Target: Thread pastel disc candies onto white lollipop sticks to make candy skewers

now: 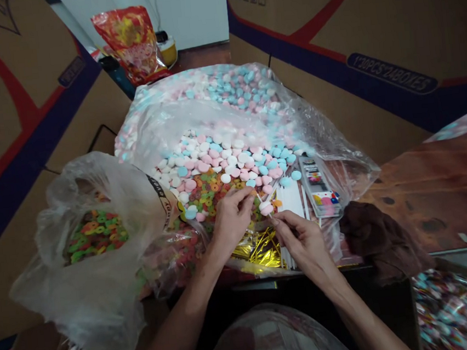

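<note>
My right hand (303, 240) pinches a thin white stick that carries a pink-and-white marshmallow (266, 208). Close by on the left, my left hand (234, 213) has thumb and forefinger pressed together near the stick's upper end; what lies between them is too small to make out. Under both hands spread colourful gummy rings (206, 191). Pink, white and blue marshmallows (234, 158) are heaped just beyond, spilling from a large clear plastic bag (211, 111). Gold twist ties (268, 251) lie below the hands, and white sticks (289, 200) are bundled at the right.
A clear plastic case (321, 188) sits right of the sticks, near a dark brown cloth (382, 237). At left stands an open bag (81, 184) of gummy rings. Large cardboard boxes (350, 15) flank the table; a red packet (132, 44) stands behind. Wrapped sweets (461, 307) fill the lower right.
</note>
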`<state>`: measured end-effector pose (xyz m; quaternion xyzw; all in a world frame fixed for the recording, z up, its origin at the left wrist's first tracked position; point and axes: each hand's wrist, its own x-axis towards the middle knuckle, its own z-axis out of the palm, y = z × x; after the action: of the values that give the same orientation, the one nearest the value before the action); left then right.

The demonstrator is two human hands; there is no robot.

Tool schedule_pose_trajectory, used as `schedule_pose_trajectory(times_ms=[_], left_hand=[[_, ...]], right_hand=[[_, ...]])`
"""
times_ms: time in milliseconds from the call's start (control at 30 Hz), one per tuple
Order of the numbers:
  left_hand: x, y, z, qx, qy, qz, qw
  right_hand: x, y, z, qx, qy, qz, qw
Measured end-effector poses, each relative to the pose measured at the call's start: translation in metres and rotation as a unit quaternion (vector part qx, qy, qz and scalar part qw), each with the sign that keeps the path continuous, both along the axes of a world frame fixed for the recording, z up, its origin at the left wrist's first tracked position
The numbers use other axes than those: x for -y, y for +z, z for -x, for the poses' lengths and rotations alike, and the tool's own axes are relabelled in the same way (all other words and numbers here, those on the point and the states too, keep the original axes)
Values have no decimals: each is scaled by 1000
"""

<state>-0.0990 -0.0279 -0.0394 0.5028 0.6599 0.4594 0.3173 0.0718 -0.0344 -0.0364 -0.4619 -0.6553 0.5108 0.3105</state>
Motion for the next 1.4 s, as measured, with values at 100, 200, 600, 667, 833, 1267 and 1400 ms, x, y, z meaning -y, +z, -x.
schedule_pose_trajectory(times_ms=[100,200,600,667,833,1267,1400], left_hand=[[0,-1,0,0,14,1,1000],[0,-3,0,6,20,5,1000],[5,3,-2,-54,-24,-26,998],[6,1,-3,-63,-21,-44,997],[6,-9,-4,123,59,-19,990],[12,4,1,242,72,13,968],[16,14,1,284,77,48,954]], right_hand=[[1,2,0,29,-2,-29,999],[2,5,0,52,5,-42,998],[-4,-2,1,43,2,-21,999],[-4,-4,7,28,-8,-27,999],[-3,-4,15,4,-19,-68,998],[-4,-3,9,10,38,-6,999],[-1,-2,14,17,36,-36,999]])
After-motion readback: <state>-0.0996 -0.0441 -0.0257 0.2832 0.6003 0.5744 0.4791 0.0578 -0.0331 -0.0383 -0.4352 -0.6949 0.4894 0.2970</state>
